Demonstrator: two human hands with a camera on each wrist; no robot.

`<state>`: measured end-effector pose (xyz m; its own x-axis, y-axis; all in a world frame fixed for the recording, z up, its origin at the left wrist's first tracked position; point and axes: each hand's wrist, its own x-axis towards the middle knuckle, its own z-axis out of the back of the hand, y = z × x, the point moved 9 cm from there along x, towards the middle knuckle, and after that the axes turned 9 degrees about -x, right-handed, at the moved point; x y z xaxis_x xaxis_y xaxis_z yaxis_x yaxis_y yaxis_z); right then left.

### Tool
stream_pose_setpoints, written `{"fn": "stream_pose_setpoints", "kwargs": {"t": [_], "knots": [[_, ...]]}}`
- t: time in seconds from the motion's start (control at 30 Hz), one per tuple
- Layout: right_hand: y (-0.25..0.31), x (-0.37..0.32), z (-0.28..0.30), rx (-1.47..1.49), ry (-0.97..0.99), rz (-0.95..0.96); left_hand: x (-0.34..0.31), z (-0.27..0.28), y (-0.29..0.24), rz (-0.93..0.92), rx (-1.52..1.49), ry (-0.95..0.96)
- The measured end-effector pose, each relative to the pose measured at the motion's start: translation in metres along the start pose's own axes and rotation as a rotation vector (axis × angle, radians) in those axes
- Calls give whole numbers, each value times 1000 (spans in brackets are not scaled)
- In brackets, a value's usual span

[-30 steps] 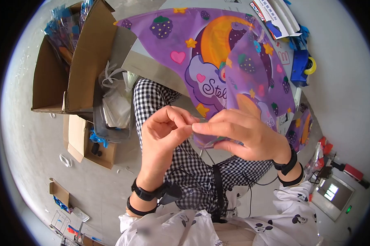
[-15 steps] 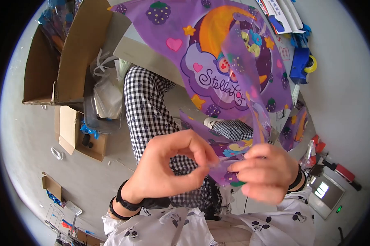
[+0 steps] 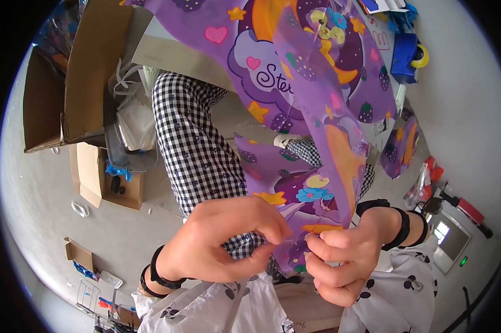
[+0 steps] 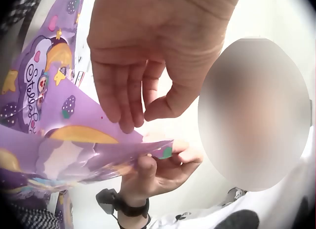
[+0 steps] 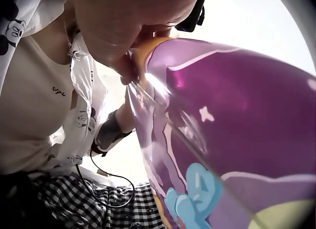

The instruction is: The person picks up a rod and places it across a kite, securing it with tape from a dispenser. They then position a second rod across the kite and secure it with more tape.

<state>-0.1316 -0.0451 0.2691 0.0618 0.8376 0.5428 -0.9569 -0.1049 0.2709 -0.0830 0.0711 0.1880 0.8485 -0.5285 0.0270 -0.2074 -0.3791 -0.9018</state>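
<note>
A thin, glossy purple kite point(image 3: 339, 166), printed with stars, berries and a moon, spreads from the table down over the person's lap. My right hand point(image 3: 344, 250) pinches its near edge; in the left wrist view the thumb point(image 4: 146, 166) lies on the film, fingers behind. Just left of that edge is my left hand point(image 3: 222, 238), fingers bent and thumb near the fingertips, nothing visible between them. In the left wrist view its fingertips point(image 4: 127, 126) hang right over the kite's folded edge. A thin rod or cord point(image 5: 197, 152) runs along the film in the right wrist view.
At left stand a tall cardboard box point(image 3: 98, 72), a smaller open box point(image 3: 89, 172) and a bin with clear bags point(image 3: 135, 125). A blue tape dispenser point(image 3: 404, 58) sits on the table at right. Another purple printed piece point(image 3: 399, 144) hangs below it.
The hands, fingertips together a second ago, have come apart and lower, nearer the body. The right hand has taken the kite's edge and drawn it toward the lap. The head view has shifted.
</note>
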Motion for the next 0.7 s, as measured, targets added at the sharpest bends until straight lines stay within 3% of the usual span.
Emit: {"fn": "stream_pose_setpoints", "kwargs": {"t": [0.13, 0.23, 0.33, 0.43, 0.53, 0.7], "knots": [[-5, -3, 1, 94, -54, -95, -1, -8, -8, -149, 9, 35], [-11, -6, 2, 160, -87, -173, -3, -9, -12, -164, 39, 22], [-32, -8, 3, 316, -94, -348, -4, -6, -10, -105, 63, -4], [-60, -13, -7, 428, 55, -496, -3, 2, 0, 77, 88, -107], [-90, -19, -15, 572, 40, -759, -1, 11, 10, 121, -2, -156], [-105, -16, -16, 572, 76, -792, 0, 20, 8, 190, -115, -214]]}}
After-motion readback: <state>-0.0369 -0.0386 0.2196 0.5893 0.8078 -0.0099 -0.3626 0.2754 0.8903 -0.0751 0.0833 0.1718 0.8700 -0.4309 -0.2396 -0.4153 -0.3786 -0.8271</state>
